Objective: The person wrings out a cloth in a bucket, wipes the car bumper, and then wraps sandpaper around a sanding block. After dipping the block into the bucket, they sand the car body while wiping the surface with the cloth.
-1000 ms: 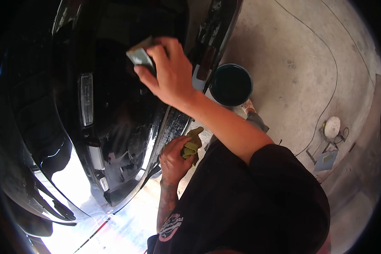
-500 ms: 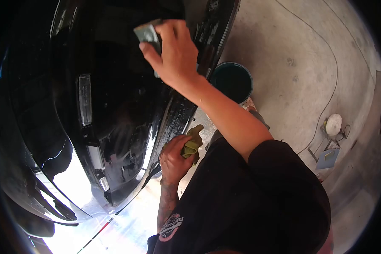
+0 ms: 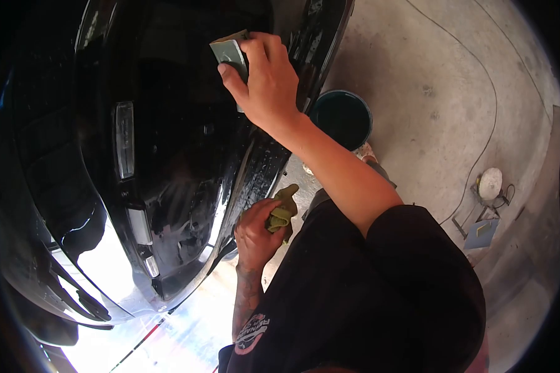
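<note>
My right hand [image 3: 269, 78] is closed around a folded piece of grey sandpaper [image 3: 231, 56] with a tan edge. It is against the glossy black car body panel [image 3: 174, 74], near the top of the view. My fingers cover part of the sandpaper. Lower down, my left hand [image 3: 257, 233] grips a crumpled olive-green cloth [image 3: 282, 211] beside the panel's edge. Wet streaks and drops show on the black surface around a clear rectangular lens [image 3: 125, 140].
A dark round bucket [image 3: 341, 118] of liquid stands on the concrete floor [image 3: 429, 124] beside the car. A thin cable [image 3: 495, 105] runs across the floor. At the right is a small stand with a round pale top [image 3: 490, 183], near a grey sheet [image 3: 481, 234].
My right hand has slid a little to the right and slightly down over the panel with the sandpaper. My left hand and the cloth have stayed almost in place.
</note>
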